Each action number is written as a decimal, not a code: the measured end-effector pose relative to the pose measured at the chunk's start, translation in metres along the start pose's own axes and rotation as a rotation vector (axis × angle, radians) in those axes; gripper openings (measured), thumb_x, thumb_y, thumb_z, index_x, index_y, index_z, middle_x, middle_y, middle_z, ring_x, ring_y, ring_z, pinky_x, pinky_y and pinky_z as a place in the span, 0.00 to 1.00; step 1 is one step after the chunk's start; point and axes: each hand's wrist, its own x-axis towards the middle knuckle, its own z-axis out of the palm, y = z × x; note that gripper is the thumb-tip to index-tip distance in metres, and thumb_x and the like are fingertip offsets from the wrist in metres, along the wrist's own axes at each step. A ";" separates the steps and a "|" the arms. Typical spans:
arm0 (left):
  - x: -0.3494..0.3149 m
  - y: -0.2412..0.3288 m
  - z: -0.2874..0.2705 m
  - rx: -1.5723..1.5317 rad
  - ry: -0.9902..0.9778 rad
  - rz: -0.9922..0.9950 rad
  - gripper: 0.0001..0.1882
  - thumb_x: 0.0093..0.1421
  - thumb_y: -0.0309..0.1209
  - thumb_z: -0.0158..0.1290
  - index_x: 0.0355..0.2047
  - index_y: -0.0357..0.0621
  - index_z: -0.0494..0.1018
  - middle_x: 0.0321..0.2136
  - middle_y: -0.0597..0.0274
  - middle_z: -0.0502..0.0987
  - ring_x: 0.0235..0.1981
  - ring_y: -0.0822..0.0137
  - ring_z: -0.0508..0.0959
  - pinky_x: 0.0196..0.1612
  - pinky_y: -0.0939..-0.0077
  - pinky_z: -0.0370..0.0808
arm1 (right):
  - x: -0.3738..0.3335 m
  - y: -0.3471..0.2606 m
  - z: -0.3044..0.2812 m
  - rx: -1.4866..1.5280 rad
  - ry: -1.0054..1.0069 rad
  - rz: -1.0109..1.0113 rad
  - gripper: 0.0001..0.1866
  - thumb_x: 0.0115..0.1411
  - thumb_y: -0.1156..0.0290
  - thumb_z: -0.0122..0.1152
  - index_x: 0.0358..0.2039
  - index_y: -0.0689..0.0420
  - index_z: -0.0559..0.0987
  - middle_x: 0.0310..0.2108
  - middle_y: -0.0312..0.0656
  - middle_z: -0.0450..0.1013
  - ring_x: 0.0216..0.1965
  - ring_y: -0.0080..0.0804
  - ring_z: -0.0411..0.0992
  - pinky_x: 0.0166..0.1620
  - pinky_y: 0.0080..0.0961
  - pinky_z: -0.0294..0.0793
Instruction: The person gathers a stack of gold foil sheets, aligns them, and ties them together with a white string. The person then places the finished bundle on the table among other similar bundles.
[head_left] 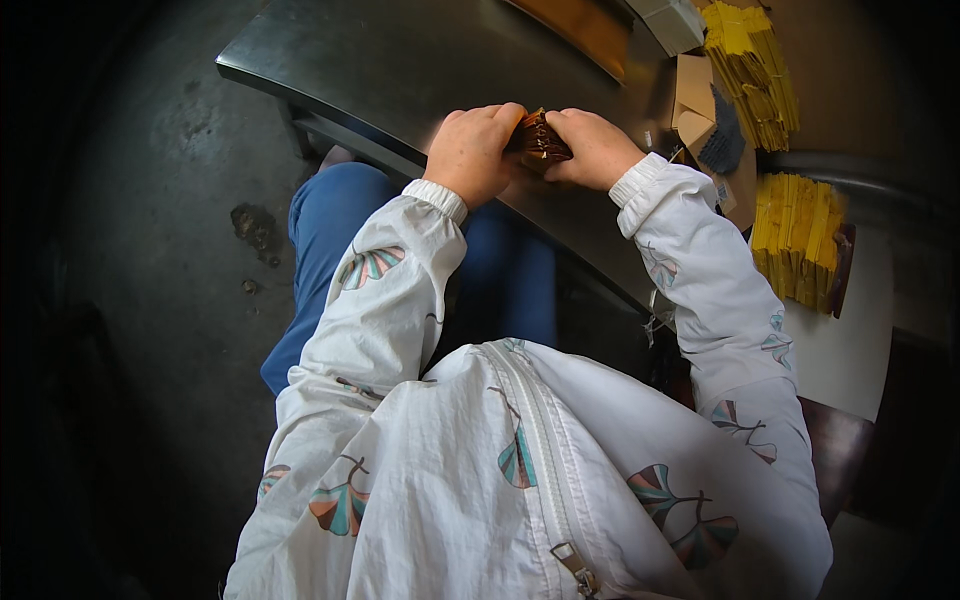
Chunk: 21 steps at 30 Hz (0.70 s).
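Note:
Between both hands is a small bundle of thin, glossy brown layered pieces (541,137), its stacked edges turned toward me; what kind of thing it is I cannot make out. My left hand (472,150) closes round its left end, the thumb along the top. On the other end, my right hand (592,148) grips with thumb and fingers. The bundle is held at the near edge of a dark metal table (350,60). Most fingertips are hidden behind the hands.
At the far side of the table lies a flat orange-brown sheet (580,35). To the right are an open cardboard box (694,90), a dark grey cloth (724,135), and yellow bundles, one farther (750,70) and one nearer (798,235). My knees sit by the table edge.

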 end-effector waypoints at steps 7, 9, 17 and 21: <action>0.002 0.000 0.002 -0.002 -0.004 -0.003 0.16 0.43 0.25 0.57 0.36 0.41 0.70 0.32 0.53 0.76 0.37 0.49 0.75 0.40 0.61 0.71 | -0.006 -0.007 0.007 -0.067 0.032 0.085 0.13 0.46 0.70 0.62 0.34 0.59 0.74 0.33 0.48 0.74 0.39 0.48 0.72 0.42 0.38 0.72; 0.003 -0.001 0.002 -0.036 -0.031 -0.002 0.17 0.44 0.26 0.57 0.36 0.41 0.70 0.32 0.52 0.76 0.38 0.49 0.75 0.40 0.62 0.72 | -0.008 -0.009 0.007 -0.052 0.036 0.115 0.13 0.46 0.69 0.63 0.33 0.59 0.74 0.32 0.48 0.74 0.38 0.48 0.72 0.42 0.38 0.72; -0.011 0.008 -0.019 -0.898 -0.145 -0.214 0.29 0.48 0.32 0.63 0.50 0.39 0.66 0.44 0.53 0.73 0.48 0.58 0.73 0.53 0.70 0.68 | -0.031 -0.013 -0.002 0.836 -0.202 0.239 0.21 0.43 0.67 0.69 0.38 0.60 0.76 0.33 0.43 0.76 0.36 0.35 0.74 0.41 0.30 0.72; -0.030 0.034 -0.029 -1.237 -0.197 -0.217 0.42 0.51 0.36 0.63 0.60 0.37 0.52 0.54 0.52 0.64 0.55 0.60 0.66 0.59 0.67 0.61 | -0.070 -0.032 0.006 1.398 0.104 -0.064 0.23 0.45 0.72 0.70 0.43 0.61 0.75 0.38 0.41 0.75 0.39 0.28 0.73 0.45 0.24 0.72</action>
